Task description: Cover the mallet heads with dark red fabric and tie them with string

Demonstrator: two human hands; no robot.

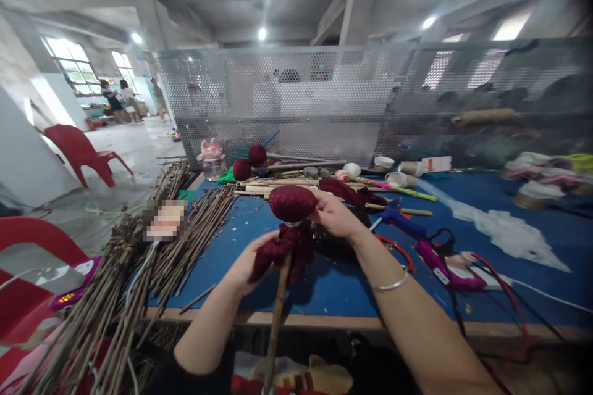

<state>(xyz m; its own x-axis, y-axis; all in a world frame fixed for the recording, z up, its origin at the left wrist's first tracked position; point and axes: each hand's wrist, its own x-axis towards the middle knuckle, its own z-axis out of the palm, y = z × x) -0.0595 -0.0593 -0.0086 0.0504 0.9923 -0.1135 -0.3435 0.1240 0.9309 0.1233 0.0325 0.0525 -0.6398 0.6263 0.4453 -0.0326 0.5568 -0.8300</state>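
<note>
In front of me a dark red fabric-covered ball [291,202] sits atop a wooden stick [278,315], whose lower end reaches toward my lap. Loose dark red cloth [296,244] hangs under the ball, with a thin pale band around its neck. My left hand [250,262] is closed on this hanging cloth beside the stick. Fingers of my right hand [336,213] pinch at the ball's lower right, near the neck; a silver bangle circles that wrist. Exactly what the right fingertips grip is partly hidden.
Bundles of thin sticks [194,241] lie along the left of the blue table [467,210]. Behind are two red balls [241,170] and a pink-topped jar [212,160]. A blue glue gun [403,219], purple power strip [449,268] and cables occupy the right. A perforated metal screen [324,99] stands behind.
</note>
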